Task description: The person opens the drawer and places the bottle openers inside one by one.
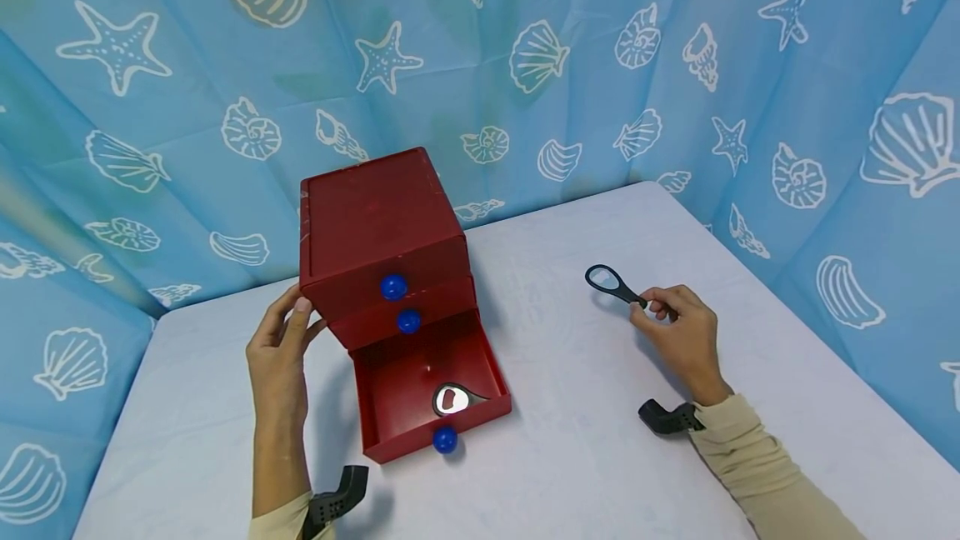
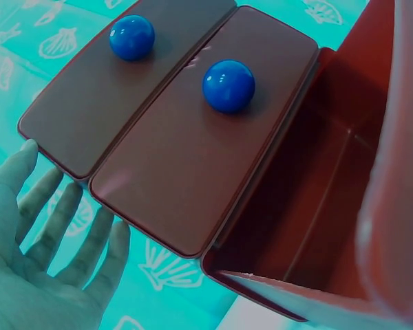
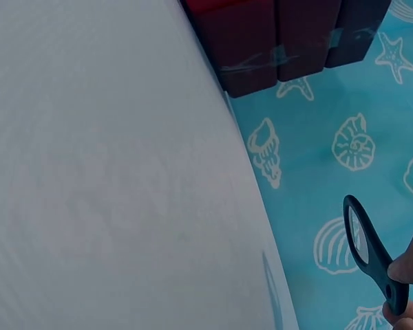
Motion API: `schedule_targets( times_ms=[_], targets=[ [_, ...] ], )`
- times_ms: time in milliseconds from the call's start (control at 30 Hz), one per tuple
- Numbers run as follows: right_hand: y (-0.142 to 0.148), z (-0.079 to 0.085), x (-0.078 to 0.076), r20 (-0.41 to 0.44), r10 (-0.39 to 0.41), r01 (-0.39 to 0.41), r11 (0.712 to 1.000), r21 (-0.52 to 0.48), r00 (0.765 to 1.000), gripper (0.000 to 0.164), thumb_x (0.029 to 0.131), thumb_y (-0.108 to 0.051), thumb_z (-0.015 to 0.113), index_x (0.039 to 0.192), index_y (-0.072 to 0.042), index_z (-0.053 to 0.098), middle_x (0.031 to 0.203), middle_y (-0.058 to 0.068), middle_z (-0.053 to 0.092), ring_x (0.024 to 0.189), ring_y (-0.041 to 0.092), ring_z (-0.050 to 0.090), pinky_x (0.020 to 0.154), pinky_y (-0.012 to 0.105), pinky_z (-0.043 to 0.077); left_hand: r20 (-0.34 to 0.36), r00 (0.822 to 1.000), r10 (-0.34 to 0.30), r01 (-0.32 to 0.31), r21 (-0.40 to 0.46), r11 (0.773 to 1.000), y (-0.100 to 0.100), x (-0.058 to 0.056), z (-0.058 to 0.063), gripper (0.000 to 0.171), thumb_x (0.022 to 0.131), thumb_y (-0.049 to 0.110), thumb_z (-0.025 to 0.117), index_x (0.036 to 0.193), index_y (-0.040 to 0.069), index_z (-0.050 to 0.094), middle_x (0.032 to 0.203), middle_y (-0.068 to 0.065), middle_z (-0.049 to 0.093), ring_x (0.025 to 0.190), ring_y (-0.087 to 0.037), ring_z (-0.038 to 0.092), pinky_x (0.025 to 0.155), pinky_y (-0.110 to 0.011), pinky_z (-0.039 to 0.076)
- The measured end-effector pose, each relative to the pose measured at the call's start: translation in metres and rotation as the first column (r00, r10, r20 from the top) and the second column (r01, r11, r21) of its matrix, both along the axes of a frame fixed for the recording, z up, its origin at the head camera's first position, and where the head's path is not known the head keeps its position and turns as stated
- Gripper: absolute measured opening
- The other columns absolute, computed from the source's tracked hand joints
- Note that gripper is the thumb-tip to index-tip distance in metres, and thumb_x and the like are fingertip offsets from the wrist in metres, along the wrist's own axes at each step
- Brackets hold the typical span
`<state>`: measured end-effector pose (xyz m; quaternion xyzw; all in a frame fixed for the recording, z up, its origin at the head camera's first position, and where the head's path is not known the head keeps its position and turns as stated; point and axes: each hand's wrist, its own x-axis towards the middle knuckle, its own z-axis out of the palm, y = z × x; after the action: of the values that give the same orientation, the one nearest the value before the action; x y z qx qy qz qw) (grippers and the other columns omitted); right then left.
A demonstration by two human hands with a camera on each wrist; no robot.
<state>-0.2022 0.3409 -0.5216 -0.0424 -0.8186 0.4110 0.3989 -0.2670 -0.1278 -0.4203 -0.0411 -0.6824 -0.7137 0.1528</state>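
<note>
In the head view my right hand (image 1: pixel 678 336) pinches the handle end of a black magnifying glass (image 1: pixel 617 283), held over the table at the right. The right wrist view shows thumb and fingertips on the magnifying glass (image 3: pixel 373 254). My left hand (image 1: pixel 281 340) is at the left side of a red drawer cabinet (image 1: pixel 382 215), its fingers extended and partly hidden behind it. The bottom drawer (image 1: pixel 393 402) is pulled out; the two above it are closed. Inside the bottom drawer lies another dark-rimmed magnifying glass (image 1: pixel 452 399) near the front wall.
Blue round knobs (image 1: pixel 446 440) sit on the drawer fronts. A white cloth covers the table (image 1: pixel 555 440). Behind and along the sides hangs a blue curtain (image 1: pixel 450 90) with shell and starfish prints. Black wrist devices (image 1: pixel 337 500) are worn on both arms.
</note>
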Motion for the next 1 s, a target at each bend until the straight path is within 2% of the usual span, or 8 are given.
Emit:
schedule_targets(
  times_ms=[400, 733, 1000],
  targets=[
    [-0.019, 0.005, 0.005, -0.019, 0.060, -0.060, 0.998, 0.005, 0.998, 0.015, 0.075, 0.004, 0.079, 0.089, 0.001, 0.074, 0.076, 0.006, 0.059, 0.069, 0.016, 0.051, 0.062, 0.019, 0.040, 0.003, 1.000, 0.004, -0.004, 0.007, 1.000, 0.000, -0.001, 0.000, 0.043, 0.096, 0.031, 0.068, 0.137, 0.018, 0.063, 0.136, -0.006, 0.061, 0.123, -0.024, 0.057, 0.094, -0.023, 0.052],
    [-0.033, 0.010, 0.009, -0.047, 0.099, -0.098, 0.995, 0.014, 0.994, 0.016, 0.074, 0.005, 0.080, 0.087, -0.002, 0.075, 0.075, 0.005, 0.059, 0.067, 0.016, 0.051, 0.058, 0.022, 0.039, 0.004, 1.000, 0.008, -0.008, -0.006, 1.000, 0.001, -0.001, 0.001, 0.042, 0.096, 0.031, 0.068, 0.136, 0.019, 0.063, 0.136, -0.006, 0.061, 0.124, -0.024, 0.056, 0.094, -0.022, 0.052],
    [-0.048, 0.012, 0.014, -0.022, 0.142, -0.141, 0.990, 0.018, 0.990, 0.018, 0.074, 0.003, 0.081, 0.089, -0.005, 0.075, 0.077, 0.004, 0.058, 0.069, 0.016, 0.051, 0.060, 0.023, 0.039, -0.003, 1.000, 0.002, -0.002, 0.006, 1.000, 0.002, -0.001, 0.003, 0.042, 0.096, 0.029, 0.068, 0.136, 0.018, 0.064, 0.136, -0.006, 0.061, 0.123, -0.025, 0.056, 0.094, -0.023, 0.052]
  ],
)
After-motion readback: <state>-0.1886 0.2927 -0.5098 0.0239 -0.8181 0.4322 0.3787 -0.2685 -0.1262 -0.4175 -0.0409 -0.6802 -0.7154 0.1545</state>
